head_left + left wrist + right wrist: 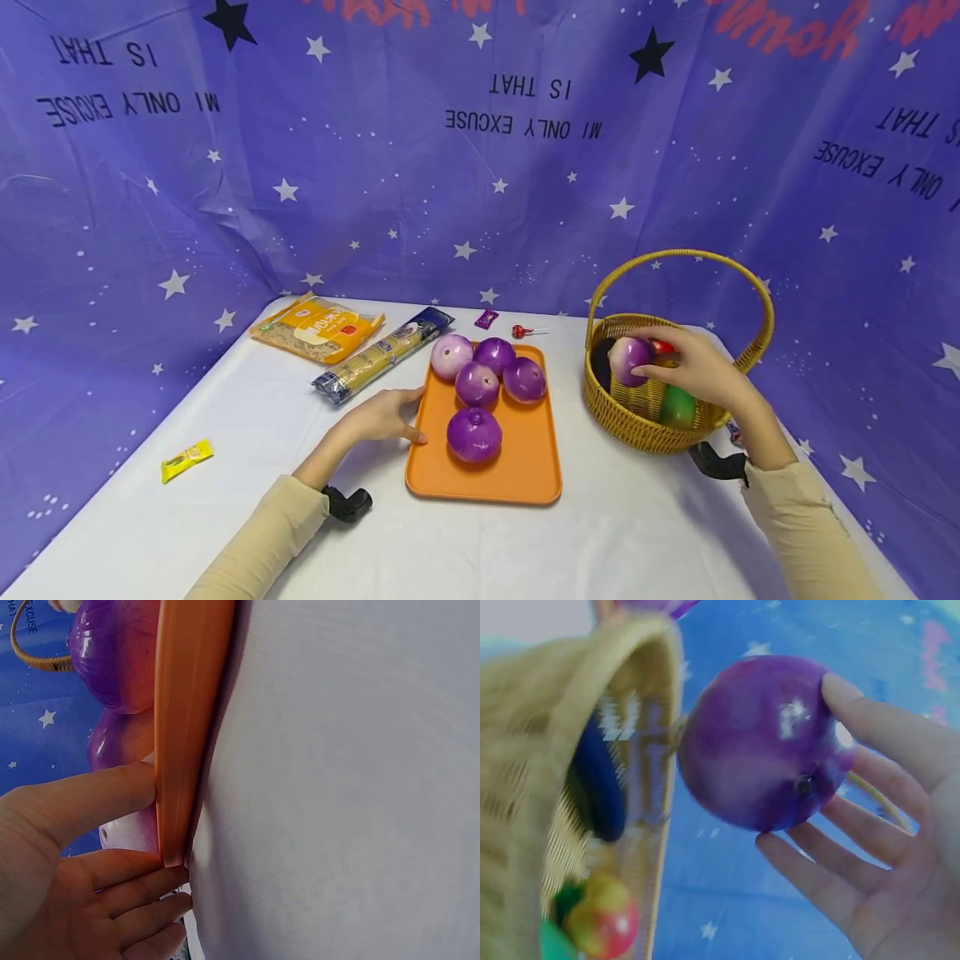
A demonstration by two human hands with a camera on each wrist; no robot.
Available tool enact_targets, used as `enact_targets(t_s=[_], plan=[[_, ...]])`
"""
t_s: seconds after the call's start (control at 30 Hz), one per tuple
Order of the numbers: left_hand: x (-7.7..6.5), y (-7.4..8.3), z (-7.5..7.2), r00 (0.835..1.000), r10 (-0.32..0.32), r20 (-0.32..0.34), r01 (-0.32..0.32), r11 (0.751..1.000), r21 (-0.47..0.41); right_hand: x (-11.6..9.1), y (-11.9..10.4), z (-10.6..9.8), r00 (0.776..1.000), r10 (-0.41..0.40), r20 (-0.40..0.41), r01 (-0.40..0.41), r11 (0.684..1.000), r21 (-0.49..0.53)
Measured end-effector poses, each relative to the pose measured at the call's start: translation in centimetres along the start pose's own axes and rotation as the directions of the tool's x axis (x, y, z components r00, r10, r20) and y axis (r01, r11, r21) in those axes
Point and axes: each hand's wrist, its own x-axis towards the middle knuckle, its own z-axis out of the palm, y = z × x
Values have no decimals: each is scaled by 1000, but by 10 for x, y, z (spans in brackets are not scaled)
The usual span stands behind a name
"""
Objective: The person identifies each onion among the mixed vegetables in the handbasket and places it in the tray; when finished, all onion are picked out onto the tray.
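Note:
In the head view my right hand (693,367) holds a purple onion (631,362) over the wicker basket (637,429). Close up in the right wrist view, thumb and fingers grip the onion (757,746) beside the basket rim. My left hand (384,415) holds the left edge of an orange tray (517,467). Its thumb lies on the rim (176,735) in the left wrist view, with the other fingers at the outer side. On the tray sit several purple onions, one of them (475,435) nearer the front and a paler one (452,357) at the back left.
Inside the basket are a dark long item (598,780), a red-yellow fruit (604,915) and a green item (678,407). Left of the tray lie a noodle pack (382,354), an orange food bag (318,327) and a yellow packet (187,460). Behind it are a purple candy (486,319) and a lollipop (522,332).

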Motion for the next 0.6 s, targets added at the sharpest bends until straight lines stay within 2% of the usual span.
enact_targets(t_s=[0.1,0.2,0.4,0.6], plan=[[0,1,1,1000,-6,0,6,1000,-2,-3,-17,2,999,-25,-43,29,994,102],[0,2,1,1000,-14,5,14,1000,-1,-5,-33,7,996,-75,-45,83,979,184],[0,2,0,1000,-12,4,12,1000,19,-1,-60,28,983,-182,40,171,966,194],[0,2,0,1000,-2,5,2,1000,18,5,-64,61,973,-209,97,191,967,169]])
